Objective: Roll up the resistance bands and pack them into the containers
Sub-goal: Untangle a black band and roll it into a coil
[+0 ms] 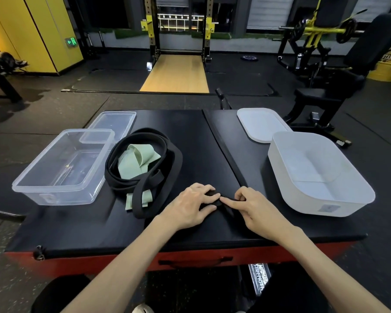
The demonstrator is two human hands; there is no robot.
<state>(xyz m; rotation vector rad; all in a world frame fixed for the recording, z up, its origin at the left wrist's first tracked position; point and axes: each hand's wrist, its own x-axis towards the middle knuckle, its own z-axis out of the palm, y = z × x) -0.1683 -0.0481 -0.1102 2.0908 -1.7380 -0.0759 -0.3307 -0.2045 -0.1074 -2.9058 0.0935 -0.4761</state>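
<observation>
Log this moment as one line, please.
step: rolling black band | left hand: holds it | right hand: pinches it | clear box: empty | white tub: empty | pile: black and green bands, unrolled

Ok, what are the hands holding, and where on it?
The left hand and right hand both pinch a black band along the short stretch between them.

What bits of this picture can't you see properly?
All in the head view:
- Band: mostly under the fingers of the left hand and right hand, so how far it is rolled cannot be told.
- Green band: partly under the black pile.
- Label on the white box: too blurred to read.
- Clear lid: near corner behind the clear box.
</observation>
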